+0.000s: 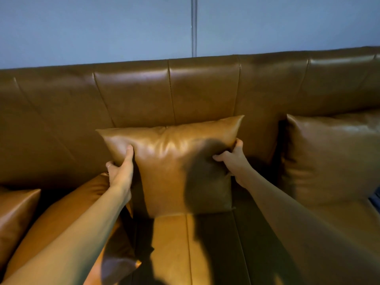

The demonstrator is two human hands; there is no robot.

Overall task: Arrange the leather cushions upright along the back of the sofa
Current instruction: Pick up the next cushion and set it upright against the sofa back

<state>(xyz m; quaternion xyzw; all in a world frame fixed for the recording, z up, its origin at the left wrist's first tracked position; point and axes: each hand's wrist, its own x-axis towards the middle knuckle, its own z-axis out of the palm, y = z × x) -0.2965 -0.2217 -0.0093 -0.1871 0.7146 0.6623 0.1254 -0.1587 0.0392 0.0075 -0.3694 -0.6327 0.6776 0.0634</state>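
A tan leather cushion (170, 161) stands upright in the middle of the sofa, its top leaning against the brown backrest (131, 93). My left hand (120, 169) grips its left edge, thumb pressed into the front. My right hand (231, 159) grips its right edge. Another cushion (333, 157) stands upright against the backrest to the right. A third cushion (67, 214) lies flat on the seat under my left forearm. A fourth cushion (16, 214) shows at the far left edge, tilted.
The sofa seat (185, 247) runs in front of the held cushion, partly shadowed. A blue-grey wall (102, 27) with a vertical seam rises behind the backrest. A gap of bare backrest separates the middle and right cushions.
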